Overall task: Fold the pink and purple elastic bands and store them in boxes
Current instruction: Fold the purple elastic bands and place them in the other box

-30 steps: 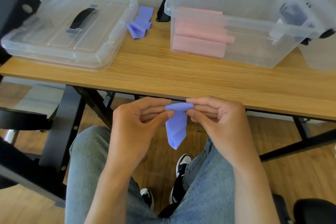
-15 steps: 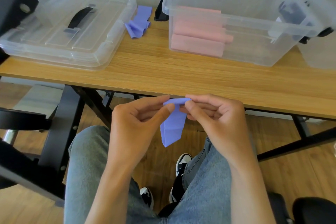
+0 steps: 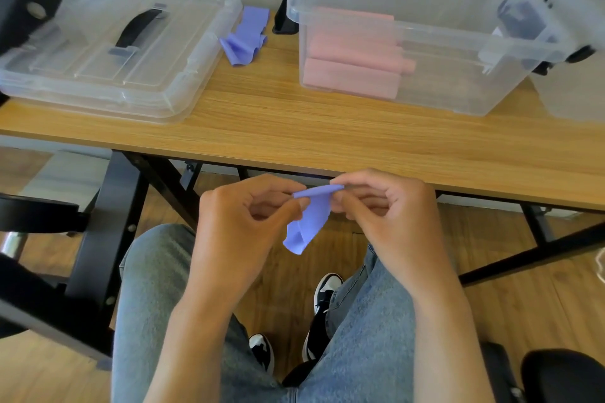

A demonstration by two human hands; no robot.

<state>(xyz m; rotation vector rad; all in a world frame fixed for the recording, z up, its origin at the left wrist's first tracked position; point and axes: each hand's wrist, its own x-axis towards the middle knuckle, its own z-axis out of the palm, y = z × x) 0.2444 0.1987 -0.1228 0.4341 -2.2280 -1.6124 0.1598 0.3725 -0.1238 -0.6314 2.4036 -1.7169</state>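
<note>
In the middle of the frame, below the edge of the surface (image 3: 294, 127), the left hand (image 3: 242, 222) and the right hand (image 3: 389, 213) each pinch one end of the top fold of a purple band (image 3: 309, 219) — its top edge runs side to side between them, and the rest hangs down. Both hands are just as near, so the next fold looks like a job for both. The clear box (image 3: 425, 42) with pink bands (image 3: 353, 56) sits at the upper right — up and away from the hands — and another purple band (image 3: 245, 39) lies loose at the upper middle.

right box (image 3: 576, 88): cut by edge | purple contents (image 3: 520, 18): blurred
</note>
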